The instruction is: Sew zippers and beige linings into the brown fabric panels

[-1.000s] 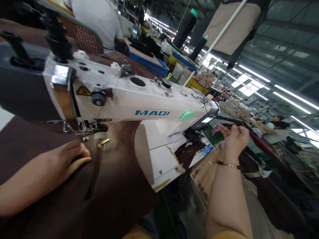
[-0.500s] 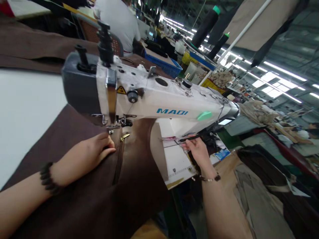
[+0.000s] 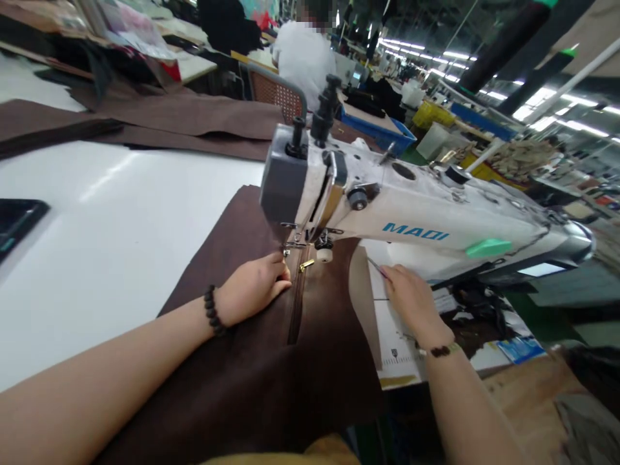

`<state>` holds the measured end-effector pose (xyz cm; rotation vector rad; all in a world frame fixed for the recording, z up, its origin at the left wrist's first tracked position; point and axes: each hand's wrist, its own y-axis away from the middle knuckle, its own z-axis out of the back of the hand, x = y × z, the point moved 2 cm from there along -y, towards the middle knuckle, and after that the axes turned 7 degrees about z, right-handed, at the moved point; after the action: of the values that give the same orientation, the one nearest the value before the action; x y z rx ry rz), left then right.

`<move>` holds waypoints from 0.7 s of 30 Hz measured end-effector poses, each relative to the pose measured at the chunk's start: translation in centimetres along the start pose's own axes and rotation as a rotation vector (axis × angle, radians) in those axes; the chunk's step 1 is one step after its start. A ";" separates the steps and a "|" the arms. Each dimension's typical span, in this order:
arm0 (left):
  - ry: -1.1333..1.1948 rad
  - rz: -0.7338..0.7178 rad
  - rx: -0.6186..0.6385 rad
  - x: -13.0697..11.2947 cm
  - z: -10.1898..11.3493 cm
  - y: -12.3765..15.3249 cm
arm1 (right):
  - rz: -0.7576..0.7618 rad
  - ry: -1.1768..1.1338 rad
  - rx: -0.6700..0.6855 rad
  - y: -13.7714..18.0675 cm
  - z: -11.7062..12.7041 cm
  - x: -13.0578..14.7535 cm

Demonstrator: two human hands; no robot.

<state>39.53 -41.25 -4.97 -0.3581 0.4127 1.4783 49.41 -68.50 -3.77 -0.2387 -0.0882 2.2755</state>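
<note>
My left hand, with a dark bead bracelet at the wrist, lies flat on a brown fabric panel. Its fingertips press just left of a dark zipper, close to the presser foot of a white MAQI sewing machine. A gold zipper pull lies under the machine head. My right hand rests on the machine bed under the arm, closed on a thin metal tool that points toward the needle.
The white table stretches left, with a black device at its edge. More brown fabric lies at the back. Behind the machine a person in a white shirt sits on a chair. A blue crate stands nearby.
My right hand came down from the machine's far right end to the bed under the arm, carrying the thin tool. The view swung left. My left hand stayed on the fabric.
</note>
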 end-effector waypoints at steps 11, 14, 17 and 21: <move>-0.018 -0.015 -0.041 -0.1 -0.2 0.4 | 0.398 -0.243 -0.165 -2.3 3.9 8.9; -0.017 -0.008 -0.034 -0.1 -0.1 0.4 | 0.359 -0.195 -0.043 -3.4 2.7 10.2; -0.027 -0.002 -0.032 -0.2 -0.1 0.4 | 0.269 -0.188 0.009 -3.5 1.5 10.3; -0.028 0.006 -0.020 -0.2 -0.2 0.4 | 0.238 -0.162 -0.057 -2.8 0.5 10.5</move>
<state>39.15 -41.45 -5.05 -0.3525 0.3774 1.4922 44.72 -58.75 -4.39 -0.0982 -0.2193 2.5297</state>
